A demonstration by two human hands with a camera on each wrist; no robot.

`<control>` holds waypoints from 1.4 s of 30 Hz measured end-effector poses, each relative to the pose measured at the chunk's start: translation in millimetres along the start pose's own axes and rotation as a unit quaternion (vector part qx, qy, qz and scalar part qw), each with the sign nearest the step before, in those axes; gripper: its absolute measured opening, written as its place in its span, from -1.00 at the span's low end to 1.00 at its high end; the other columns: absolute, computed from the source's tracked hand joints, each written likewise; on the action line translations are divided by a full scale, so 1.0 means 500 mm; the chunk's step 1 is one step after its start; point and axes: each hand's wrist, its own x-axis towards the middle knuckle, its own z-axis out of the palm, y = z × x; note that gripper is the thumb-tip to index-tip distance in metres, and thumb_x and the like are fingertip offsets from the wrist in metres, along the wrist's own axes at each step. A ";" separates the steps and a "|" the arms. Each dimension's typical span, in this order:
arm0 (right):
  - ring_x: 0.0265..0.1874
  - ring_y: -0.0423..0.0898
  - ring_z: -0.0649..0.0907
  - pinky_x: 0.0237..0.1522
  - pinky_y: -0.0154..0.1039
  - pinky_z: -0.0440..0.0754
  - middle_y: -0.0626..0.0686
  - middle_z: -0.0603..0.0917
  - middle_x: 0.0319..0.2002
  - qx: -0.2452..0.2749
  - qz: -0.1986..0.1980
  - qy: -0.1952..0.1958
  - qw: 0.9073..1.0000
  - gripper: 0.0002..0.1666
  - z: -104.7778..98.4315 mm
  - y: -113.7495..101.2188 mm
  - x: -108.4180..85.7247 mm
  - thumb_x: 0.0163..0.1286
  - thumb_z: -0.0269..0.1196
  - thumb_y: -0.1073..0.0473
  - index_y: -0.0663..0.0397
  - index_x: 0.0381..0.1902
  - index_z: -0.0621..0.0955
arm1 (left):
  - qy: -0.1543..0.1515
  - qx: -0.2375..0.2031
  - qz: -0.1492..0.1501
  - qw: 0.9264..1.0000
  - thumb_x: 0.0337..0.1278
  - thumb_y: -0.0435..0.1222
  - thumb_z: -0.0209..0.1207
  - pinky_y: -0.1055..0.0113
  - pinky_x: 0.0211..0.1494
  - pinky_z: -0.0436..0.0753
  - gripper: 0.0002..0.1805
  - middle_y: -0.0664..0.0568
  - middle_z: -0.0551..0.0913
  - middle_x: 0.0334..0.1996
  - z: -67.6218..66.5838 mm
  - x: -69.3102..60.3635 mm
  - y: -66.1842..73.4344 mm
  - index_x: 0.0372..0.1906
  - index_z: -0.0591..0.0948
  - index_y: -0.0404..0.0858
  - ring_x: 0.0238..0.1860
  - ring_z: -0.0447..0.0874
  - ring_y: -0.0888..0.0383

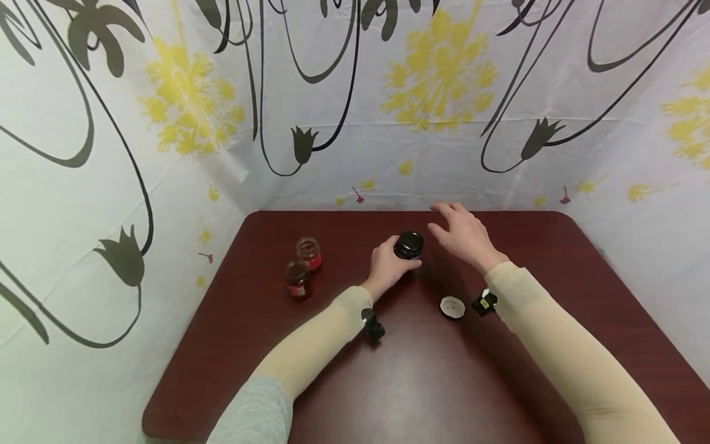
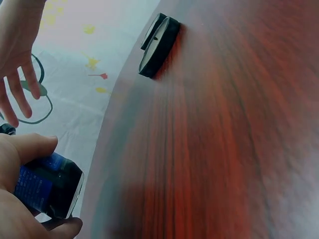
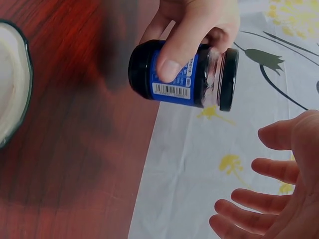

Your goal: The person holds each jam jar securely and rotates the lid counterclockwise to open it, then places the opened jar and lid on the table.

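Observation:
My left hand (image 1: 390,266) grips a dark jar (image 3: 172,74) with a blue label, thumb across its barcode side. Its black lid (image 3: 229,79) sits at the mouth, with a strip of clear glass neck showing below. In the right wrist view the jar's base is apart from the tabletop. To the right, my right hand (image 1: 463,234) hangs apart from the jar, fingers spread and holding nothing. A loose black-rimmed lid (image 1: 452,307) lies on the table, pale inside up, near the right wrist.
Two glass jars with red labels, a farther one (image 1: 309,253) and a nearer one (image 1: 297,279), stand at the left of the dark red table (image 1: 222,345). Patterned white cloth (image 1: 355,111) hangs behind and along both sides. Each wrist wears a small black camera (image 1: 373,325).

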 end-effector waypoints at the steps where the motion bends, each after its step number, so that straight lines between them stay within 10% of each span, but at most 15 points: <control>1: 0.11 0.27 0.54 -0.03 0.33 0.49 0.21 0.39 0.33 0.000 0.001 0.001 1.000 -0.37 0.001 -0.001 -0.001 0.51 0.17 -0.12 -0.16 0.46 0.39 | 0.001 0.000 0.001 1.000 -0.18 -0.08 0.60 0.14 0.10 0.60 -0.33 0.16 0.72 -0.05 -0.004 -0.002 -0.001 0.14 0.63 -0.07 0.03 0.66 0.14; 42: 0.18 0.21 0.52 0.06 0.30 0.47 0.15 0.42 0.35 0.045 -0.008 0.011 0.999 -0.34 0.033 -0.022 -0.030 0.50 0.15 -0.18 -0.17 0.47 0.39 | 0.017 0.037 0.006 0.999 -0.18 -0.08 0.60 0.09 0.15 0.56 -0.30 0.12 0.70 0.01 -0.128 -0.076 -0.031 0.18 0.60 -0.06 0.04 0.63 0.12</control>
